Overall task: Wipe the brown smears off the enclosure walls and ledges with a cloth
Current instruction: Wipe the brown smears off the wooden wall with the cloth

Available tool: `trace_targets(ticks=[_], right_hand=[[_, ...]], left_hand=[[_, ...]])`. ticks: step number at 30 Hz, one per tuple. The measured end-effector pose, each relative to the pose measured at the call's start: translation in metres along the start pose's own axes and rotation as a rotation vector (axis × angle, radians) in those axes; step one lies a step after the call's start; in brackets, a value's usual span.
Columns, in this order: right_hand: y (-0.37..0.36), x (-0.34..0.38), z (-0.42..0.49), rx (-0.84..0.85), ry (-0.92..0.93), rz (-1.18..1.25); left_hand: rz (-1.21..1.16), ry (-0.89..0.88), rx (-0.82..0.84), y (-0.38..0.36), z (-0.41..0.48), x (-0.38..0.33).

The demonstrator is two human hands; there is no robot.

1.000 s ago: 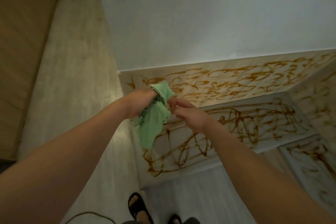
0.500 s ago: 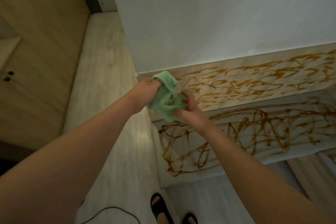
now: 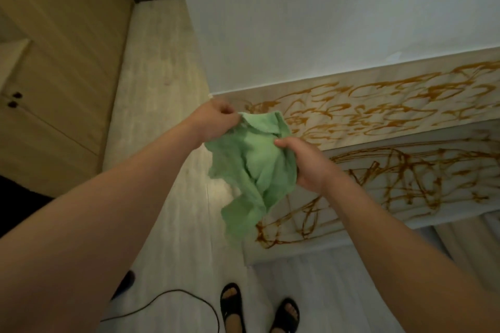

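A crumpled green cloth [image 3: 251, 167] hangs in the air between my two hands, in front of the enclosure's left end. My left hand [image 3: 216, 121] pinches its upper left corner. My right hand [image 3: 303, 162] grips its right side, thumb on top. Behind the cloth runs a pale ledge [image 3: 378, 113] covered in orange-brown smears. Below it a sloping pale panel [image 3: 405, 184] carries darker brown scrawls. The cloth hides the panel's upper left corner.
A plain white wall [image 3: 324, 21] rises above the ledge. Wooden cabinet doors [image 3: 54, 62] stand at the left. A black cable [image 3: 173, 297] lies on the pale floor beside my sandalled feet [image 3: 232, 305].
My hands have moved apart and the bunched cloth has spread open, its lower end hanging down. The view has shifted left and slightly down.
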State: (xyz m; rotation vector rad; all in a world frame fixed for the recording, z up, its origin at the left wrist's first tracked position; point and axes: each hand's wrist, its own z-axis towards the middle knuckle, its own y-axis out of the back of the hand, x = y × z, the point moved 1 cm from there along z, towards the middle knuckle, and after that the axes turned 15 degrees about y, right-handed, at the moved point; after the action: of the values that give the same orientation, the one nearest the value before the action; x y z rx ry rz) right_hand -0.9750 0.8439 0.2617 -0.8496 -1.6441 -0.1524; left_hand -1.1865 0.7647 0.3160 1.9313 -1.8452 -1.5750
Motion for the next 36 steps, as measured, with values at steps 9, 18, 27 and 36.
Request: trace_targets(ticks=[9,18,27,36], right_hand=[[-0.004,-0.001,0.010,-0.194,-0.030,-0.254],[-0.013,-0.002,0.030,-0.174,-0.014,-0.001],[0.009,-0.013,0.042,-0.335,-0.106,-0.751],[0.061,-0.044,0.074,0.028,0.073,-1.383]], left_hand=[[-0.237,0.437,0.447,-0.079,0.015,0.079],[-0.626,0.325,0.429,-0.077,0.014,0.086],[-0.382,0.073,0.145,-0.047,0.042,0.098],[0.216,-0.139,0.025,-0.036,0.086,0.111]])
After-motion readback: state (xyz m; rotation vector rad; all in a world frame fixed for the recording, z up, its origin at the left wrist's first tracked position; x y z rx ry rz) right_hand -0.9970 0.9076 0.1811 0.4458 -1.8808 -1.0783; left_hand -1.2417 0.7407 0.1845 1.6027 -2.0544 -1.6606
